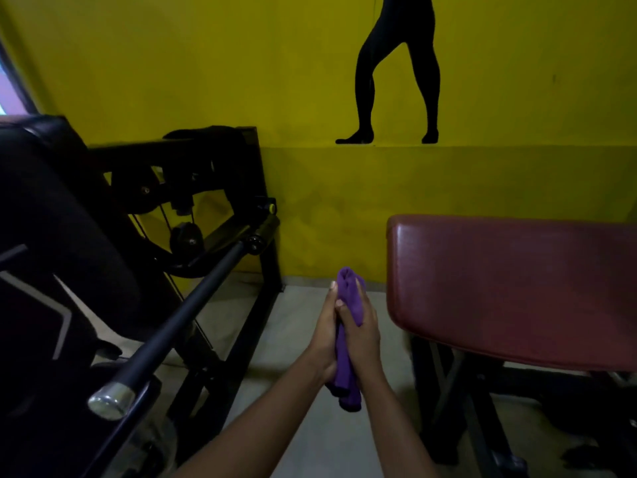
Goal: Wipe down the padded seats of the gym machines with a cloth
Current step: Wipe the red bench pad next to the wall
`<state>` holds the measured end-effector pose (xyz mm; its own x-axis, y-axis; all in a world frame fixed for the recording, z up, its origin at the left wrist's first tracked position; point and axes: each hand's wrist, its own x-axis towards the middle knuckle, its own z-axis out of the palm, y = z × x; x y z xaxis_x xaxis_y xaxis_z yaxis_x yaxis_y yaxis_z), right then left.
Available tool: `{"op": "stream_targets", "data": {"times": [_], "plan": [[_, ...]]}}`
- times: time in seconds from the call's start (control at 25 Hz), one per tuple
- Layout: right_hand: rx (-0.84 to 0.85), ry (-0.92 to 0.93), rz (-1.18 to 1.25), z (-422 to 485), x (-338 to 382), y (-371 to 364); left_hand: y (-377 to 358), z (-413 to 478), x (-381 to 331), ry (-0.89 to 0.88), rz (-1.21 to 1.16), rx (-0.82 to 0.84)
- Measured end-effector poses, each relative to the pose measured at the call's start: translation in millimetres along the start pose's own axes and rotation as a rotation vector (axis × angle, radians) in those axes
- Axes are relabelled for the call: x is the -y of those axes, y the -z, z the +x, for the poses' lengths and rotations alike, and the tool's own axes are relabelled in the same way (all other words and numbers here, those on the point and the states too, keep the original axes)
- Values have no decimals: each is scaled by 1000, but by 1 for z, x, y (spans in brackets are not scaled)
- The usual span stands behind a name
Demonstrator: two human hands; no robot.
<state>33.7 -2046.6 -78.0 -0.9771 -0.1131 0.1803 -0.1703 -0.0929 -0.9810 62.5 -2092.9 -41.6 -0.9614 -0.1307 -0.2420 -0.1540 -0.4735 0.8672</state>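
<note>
Both hands meet in the middle of the view around a rolled purple cloth [349, 381], which stands nearly upright between the palms. Its top pokes out above the fingertips and its lower end hangs below the wrists. The left hand [324, 336] lies flat against the cloth with its fingers straight, pressing it. The right hand [365, 334] grips it from the other side, the thumb laid across the front of the roll. The wide dark red vinyl padded seat [510, 288] lies just to the right of the hands and a little ahead, its rounded near corner close beside the right hand. Its long axis runs left to right, out past the right edge of the view. The right hand is therefore the nearer one, and a short swing rightward and up over that corner would probably bring the cloth onto the pad. The black padded seat of the cable machine [51, 201] sits well to the left, behind a long black bar with a chrome end cap [179, 312], so it looks the less handy choice.
</note>
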Motion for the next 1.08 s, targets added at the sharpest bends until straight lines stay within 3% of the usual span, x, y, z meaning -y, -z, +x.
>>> {"op": "stream_targets", "data": {"times": [0.16, 0.4, 0.8, 1.08], "plan": [[-95, -33, -65, 43, -10, -21, 22, 31, -31, -15, 156, -103], [-94, 1, -199, 132, -18, -36, 74, 136, -71, -223, 291, -263], [-162, -21, -131, 354, -33, -40, 64, 363, -130, -220, 260, -254], [-338, -180, -53, 492, -46, -36, 22, 513, -162, -211, 271, -143]]}}
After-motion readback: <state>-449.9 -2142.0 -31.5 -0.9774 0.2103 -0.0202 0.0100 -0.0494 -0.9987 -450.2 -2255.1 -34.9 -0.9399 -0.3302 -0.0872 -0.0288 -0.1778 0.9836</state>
